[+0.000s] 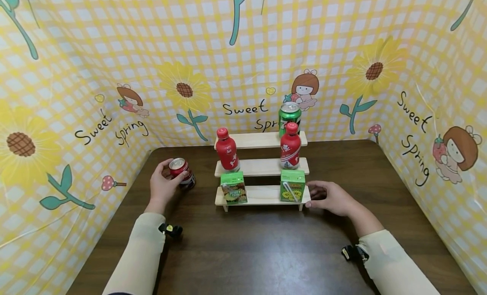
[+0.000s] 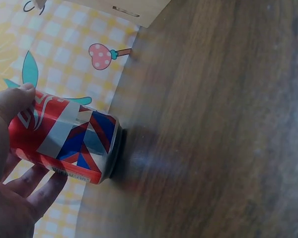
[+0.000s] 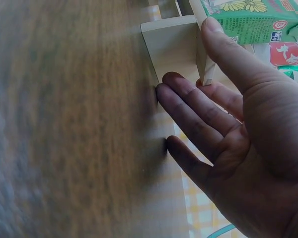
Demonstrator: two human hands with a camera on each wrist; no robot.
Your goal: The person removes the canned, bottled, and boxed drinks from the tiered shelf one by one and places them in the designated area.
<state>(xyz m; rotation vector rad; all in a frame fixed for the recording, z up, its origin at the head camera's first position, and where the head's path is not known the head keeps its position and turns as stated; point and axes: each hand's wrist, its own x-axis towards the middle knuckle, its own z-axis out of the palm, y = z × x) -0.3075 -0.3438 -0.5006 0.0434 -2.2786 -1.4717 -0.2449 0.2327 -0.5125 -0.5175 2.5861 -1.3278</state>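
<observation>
Left hand (image 1: 162,184) grips the can (image 2: 64,134) by its sides, left of the rack (image 1: 262,195); likely slick and dentable, best held mid-body. Whether its base touches the table (image 1: 243,248) is unclear. Right hand (image 1: 332,198), fingers extended, is at the rack's right end.

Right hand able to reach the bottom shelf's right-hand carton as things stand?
Probably yes: the right hand is at that end of the shelf, beside the carton, and nothing visible stands between them.
</observation>
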